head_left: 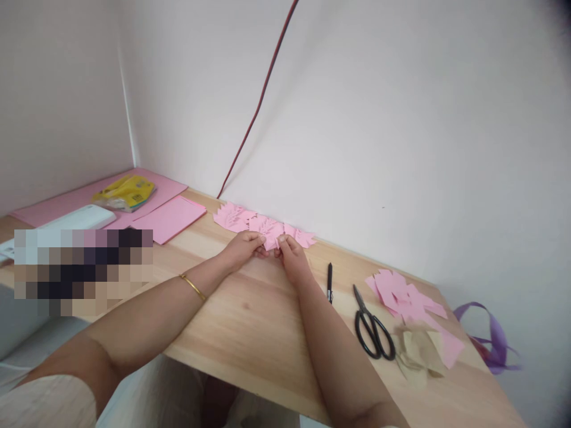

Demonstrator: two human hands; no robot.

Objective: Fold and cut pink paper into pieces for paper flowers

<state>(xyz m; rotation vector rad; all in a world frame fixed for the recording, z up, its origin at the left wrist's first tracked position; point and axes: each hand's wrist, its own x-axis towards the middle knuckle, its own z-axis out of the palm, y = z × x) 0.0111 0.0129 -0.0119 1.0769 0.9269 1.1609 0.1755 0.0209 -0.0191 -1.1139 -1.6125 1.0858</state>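
Wooden table (250, 321), hands (267, 249) pinching pink cutout (270, 233)

The cut paper (267, 229) is pink. The table (250, 321) is light brown wood with thin lines. The pen (329, 282) and scissors (372, 327) are black. The far-left packet (125, 192) is yellow. The ribbon (495, 336) at right is purple. The bangle (193, 286) is gold.

A patch of the wooden table (250, 321) at the left is pixelated; the purple ribbon (493, 333) is partly hidden behind its edge.
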